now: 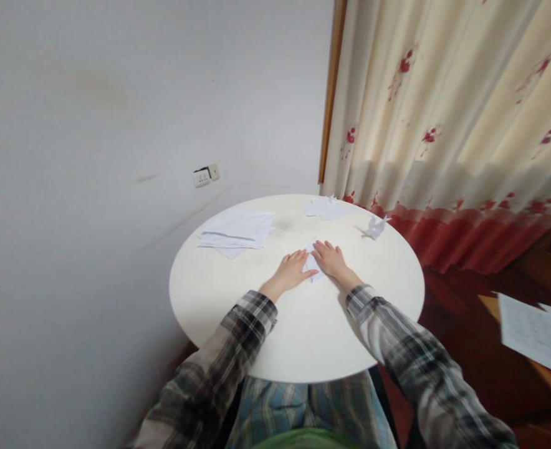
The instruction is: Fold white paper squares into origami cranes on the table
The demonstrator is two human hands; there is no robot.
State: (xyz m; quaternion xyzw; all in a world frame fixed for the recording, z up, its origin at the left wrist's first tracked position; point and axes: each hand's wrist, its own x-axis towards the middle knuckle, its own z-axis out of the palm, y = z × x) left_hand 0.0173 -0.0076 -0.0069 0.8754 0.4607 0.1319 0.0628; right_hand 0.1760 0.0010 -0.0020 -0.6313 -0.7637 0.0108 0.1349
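A small folded piece of white paper [311, 267] lies on the round white table [298, 349] in front of me. My left hand [290, 272] rests on its left edge, thumb stretched across the lower part and the other fingers extended. On the opposite side my right hand [331, 259] lies flat, its fingertips pressing the upper right of the paper. Neither hand is wrapped round anything. Parts of the paper are hidden beneath the fingers, so I cannot make out all its folds.
A stack of white paper sheets [235, 229] lies at the table's back left. More paper [321, 208] sits at the back, and a folded paper figure [375, 228] stands at the right. The wall [116, 262] borders the left side; a curtain [444, 156] hangs behind.
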